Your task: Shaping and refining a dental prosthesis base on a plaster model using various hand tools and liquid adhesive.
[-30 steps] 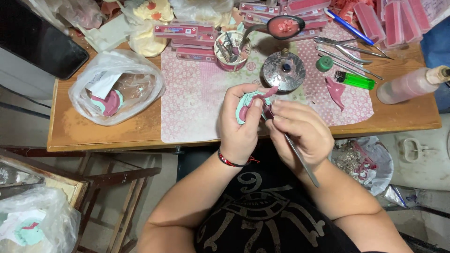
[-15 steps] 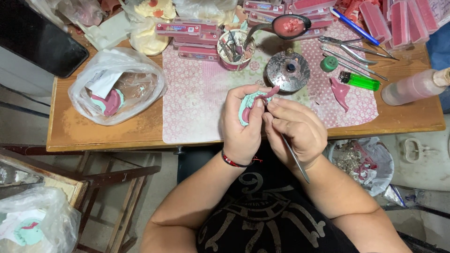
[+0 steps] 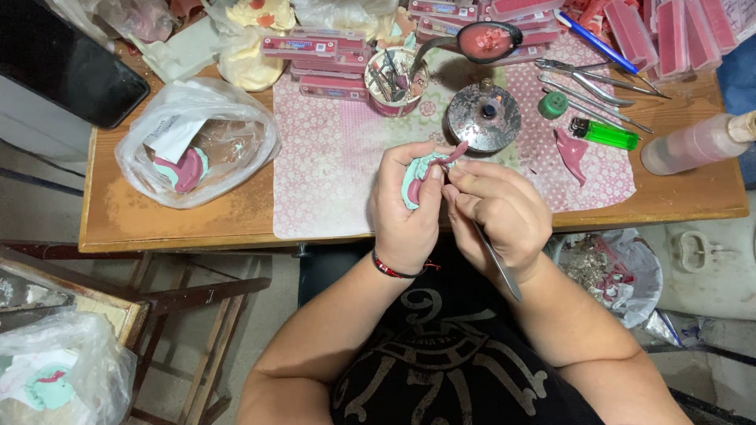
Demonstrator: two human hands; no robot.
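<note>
While hands stay put, the left hand (image 3: 405,212) still grips the teal mould (image 3: 416,179).

Tool tip (image 3: 455,182) hidden behind fingers (image 3: 465,177); bottle (image 3: 697,142) cut by right edge.

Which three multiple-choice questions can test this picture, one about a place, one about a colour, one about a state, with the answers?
1. Where is the lighter?
A. right of the round burner
B. inside the plastic bag
C. on the floor

2. What colour is the lighter?
A. blue
B. green
C. black

3. What does the left hand do?
A. lies flat on the table
B. holds a teal and pink piece
C. holds the bottle

Answers: 1 A, it lies on the patterned mat to the burner's right. 2 B, its body is bright green. 3 B, its fingers close around the piece, while the right hand holds a thin metal tool.
</note>
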